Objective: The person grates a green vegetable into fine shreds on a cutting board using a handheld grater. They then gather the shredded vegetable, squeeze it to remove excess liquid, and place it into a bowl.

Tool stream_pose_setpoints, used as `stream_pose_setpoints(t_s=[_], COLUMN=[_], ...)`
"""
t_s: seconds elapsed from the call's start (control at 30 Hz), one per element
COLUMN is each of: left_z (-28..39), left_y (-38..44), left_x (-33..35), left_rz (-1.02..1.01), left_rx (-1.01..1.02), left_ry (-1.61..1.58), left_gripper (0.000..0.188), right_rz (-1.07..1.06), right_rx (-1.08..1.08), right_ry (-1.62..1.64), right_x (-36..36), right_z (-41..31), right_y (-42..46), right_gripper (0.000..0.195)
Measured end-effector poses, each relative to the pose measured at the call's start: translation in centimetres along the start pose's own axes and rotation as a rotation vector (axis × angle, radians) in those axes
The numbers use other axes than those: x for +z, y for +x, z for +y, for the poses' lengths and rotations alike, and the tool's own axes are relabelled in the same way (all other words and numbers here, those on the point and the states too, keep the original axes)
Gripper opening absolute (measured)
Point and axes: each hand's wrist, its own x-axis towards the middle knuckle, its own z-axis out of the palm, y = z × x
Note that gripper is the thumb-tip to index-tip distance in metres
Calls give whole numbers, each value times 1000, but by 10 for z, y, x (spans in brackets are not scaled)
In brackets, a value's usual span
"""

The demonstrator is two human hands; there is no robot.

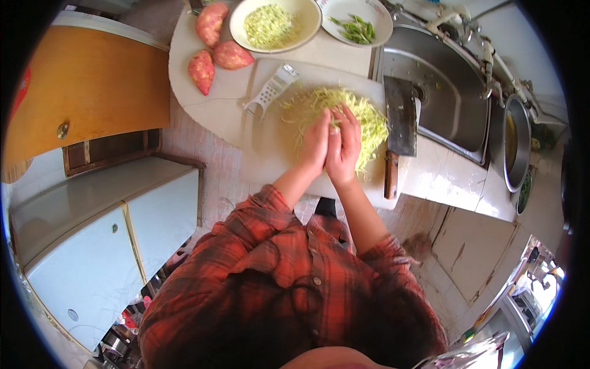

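Observation:
My left hand [317, 142] and my right hand [345, 146] press together, palms facing, over a heap of pale green vegetable shreds [372, 131]. A few shreds show between the fingers; how much the palms hold is hidden. The heap lies on a white plastic cutting board [269, 161], with loose strands scattered to its left. At the board's upper left rests a flat hand grater [273, 90]. A cleaver [401, 117] lies along the right edge, its wooden handle toward me.
Beyond the board stand a bowl of chopped pale green vegetable [302, 40] and a plate with green peppers [385, 34]. Three sweet potatoes [201, 69] lie at the upper left. A steel sink [449, 104] is on the right, with a metal basin [518, 147] past it.

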Motion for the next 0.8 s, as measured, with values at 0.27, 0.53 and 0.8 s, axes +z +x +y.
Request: stream_pose_setpoints(t_s=[0.27,0.53,0.8], left_z=[-11,2,-1], left_y=[24,27,31], left_x=[-6,24,37], left_rz=[-26,13,64], left_rx=[-115,-145,-65], left_ry=[-50,-3,235], left_gripper=[34,22,27], right_rz=[122,214,137], right_rx=[-257,-152,122], right_ry=[-190,-60,14], right_x=[-2,-8,-14], right_z=[6,21,31], right_y=[-4,8,10], right_gripper=[21,10,16])
